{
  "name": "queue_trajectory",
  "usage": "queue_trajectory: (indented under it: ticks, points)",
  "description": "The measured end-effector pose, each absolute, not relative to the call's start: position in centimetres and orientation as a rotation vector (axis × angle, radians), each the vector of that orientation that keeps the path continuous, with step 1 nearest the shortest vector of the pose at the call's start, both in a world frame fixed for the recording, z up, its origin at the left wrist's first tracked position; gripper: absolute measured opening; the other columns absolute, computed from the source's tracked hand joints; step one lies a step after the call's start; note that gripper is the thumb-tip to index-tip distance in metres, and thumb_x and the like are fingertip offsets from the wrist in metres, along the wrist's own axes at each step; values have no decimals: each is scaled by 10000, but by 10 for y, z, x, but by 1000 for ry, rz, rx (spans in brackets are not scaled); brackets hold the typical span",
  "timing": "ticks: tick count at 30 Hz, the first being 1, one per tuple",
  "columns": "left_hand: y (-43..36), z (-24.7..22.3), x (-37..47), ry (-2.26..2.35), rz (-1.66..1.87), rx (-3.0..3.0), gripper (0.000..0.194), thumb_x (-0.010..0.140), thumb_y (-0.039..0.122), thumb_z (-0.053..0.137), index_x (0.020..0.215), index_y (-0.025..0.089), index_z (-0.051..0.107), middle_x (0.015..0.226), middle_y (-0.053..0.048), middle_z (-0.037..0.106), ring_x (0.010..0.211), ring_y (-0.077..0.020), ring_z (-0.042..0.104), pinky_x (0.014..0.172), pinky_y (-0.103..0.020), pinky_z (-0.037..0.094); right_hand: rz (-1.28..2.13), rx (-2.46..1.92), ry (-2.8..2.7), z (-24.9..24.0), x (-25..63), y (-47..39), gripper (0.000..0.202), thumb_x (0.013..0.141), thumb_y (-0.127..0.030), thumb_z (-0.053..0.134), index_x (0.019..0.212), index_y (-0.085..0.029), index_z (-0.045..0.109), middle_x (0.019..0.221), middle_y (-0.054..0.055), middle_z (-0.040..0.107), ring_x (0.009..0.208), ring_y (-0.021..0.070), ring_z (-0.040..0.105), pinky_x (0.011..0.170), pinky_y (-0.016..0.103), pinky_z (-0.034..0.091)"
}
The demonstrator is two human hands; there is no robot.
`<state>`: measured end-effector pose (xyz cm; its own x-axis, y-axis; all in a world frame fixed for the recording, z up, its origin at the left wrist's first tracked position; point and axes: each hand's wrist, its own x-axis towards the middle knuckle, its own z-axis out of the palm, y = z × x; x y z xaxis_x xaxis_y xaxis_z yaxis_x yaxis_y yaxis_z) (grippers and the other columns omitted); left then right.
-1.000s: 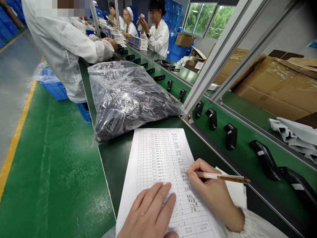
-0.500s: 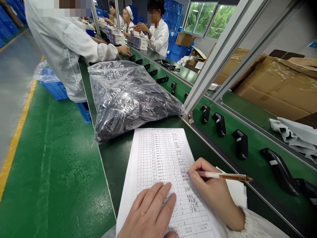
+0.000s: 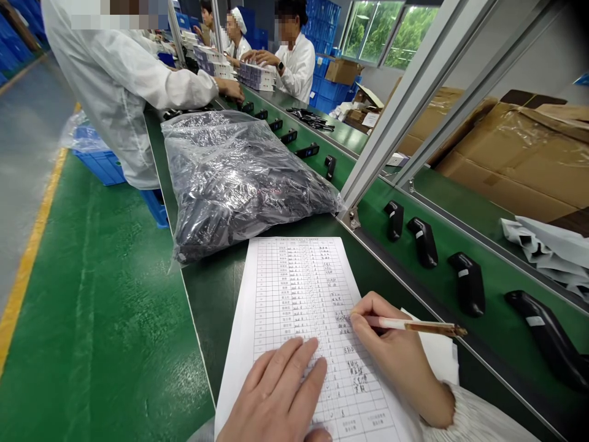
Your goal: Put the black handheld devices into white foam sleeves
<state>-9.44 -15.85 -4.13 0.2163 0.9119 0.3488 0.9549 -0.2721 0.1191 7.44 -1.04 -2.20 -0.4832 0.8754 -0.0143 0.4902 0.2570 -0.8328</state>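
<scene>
A stack of printed form sheets (image 3: 271,294) lies on the dark green table, with handwriting in several rows. My left hand (image 3: 283,393) rests flat on the lower part of the top sheet, its fingers spread. My right hand (image 3: 398,356) grips a pen (image 3: 414,326), whose writing end is hidden by the fingertips at a handwritten column on the sheet's right side. Part of another white paper (image 3: 439,353) shows beneath my right wrist. Behind the forms sits a clear plastic bag (image 3: 243,178) filled with dark items.
Black curved devices (image 3: 467,282) lie along a green conveyor (image 3: 368,245) at the right. A metal post (image 3: 396,123) rises beside the bag. A person in white (image 3: 115,80) stands at the left, others sit farther back. Cardboard boxes (image 3: 529,159) stand at the right.
The black devices on the conveyor have shifted toward the lower right. The hand of the person at the left and those of people farther back have moved slightly. My hands look almost unchanged.
</scene>
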Motion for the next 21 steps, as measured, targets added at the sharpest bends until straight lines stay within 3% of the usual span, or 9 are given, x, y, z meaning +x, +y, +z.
queue_trajectory:
  ticks: [7, 21]
  points:
    - [-160, -43, -94, -1792, -498, -2353, 431, 925, 469, 512, 1263, 211, 584, 1368, -30, 575, 1220, -227, 508, 918, -339, 463, 1175, -1235, -2083, -23, 77, -11, 193, 870, -187, 506, 683, -223, 477, 618, -51, 453, 552, 116, 399, 483, 244, 313]
    - [-155, -36, -95, -1728, -447, -2377, 456, 814, 360, 639, 1222, 159, 605, 1321, -83, 611, 1169, -264, 557, 861, -372, 501, 1118, -1230, -2073, -24, 76, -10, 198, 862, -156, 505, 679, -224, 473, 628, -53, 458, 559, 113, 406, 488, 238, 321]
